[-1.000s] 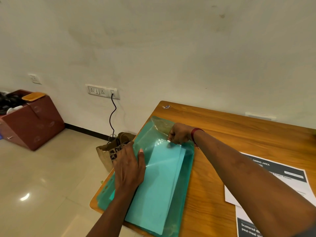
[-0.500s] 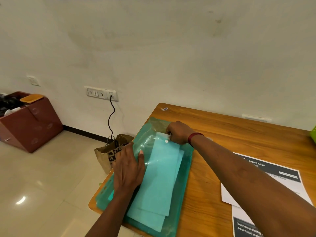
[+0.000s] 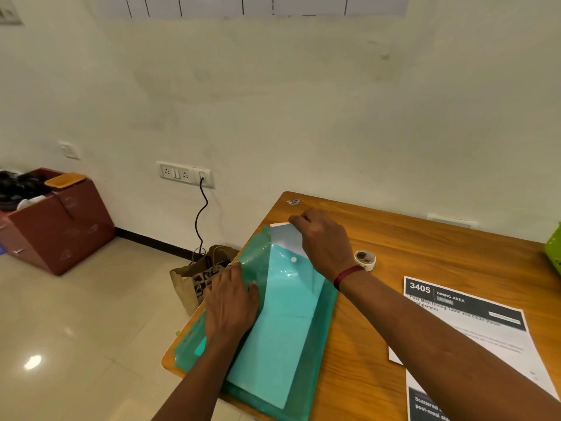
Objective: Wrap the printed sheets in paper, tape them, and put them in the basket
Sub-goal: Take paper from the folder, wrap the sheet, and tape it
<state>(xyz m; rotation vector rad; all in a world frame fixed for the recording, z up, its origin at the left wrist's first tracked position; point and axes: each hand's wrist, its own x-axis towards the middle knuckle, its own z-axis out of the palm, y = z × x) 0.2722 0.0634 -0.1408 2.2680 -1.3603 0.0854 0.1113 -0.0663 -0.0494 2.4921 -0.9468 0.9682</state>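
A green translucent plastic folder lies on the left end of the wooden table. White paper sticks out of its far end, past the snap button. My right hand pinches that paper at its top edge. My left hand rests flat on the folder's left side, fingers straight. Two printed sheets lie at the right front of the table. A small roll of tape sits just right of my right wrist. The edge of a green basket shows at far right.
A brown paper bag stands on the floor against the table's left edge, with a black cable running up to the wall socket. A maroon box full of items stands by the wall at far left.
My right hand has moved away from me past the snap button, drawing white paper out of the folder's far end. My left hand stays pressed on the folder. The camera tilted up.
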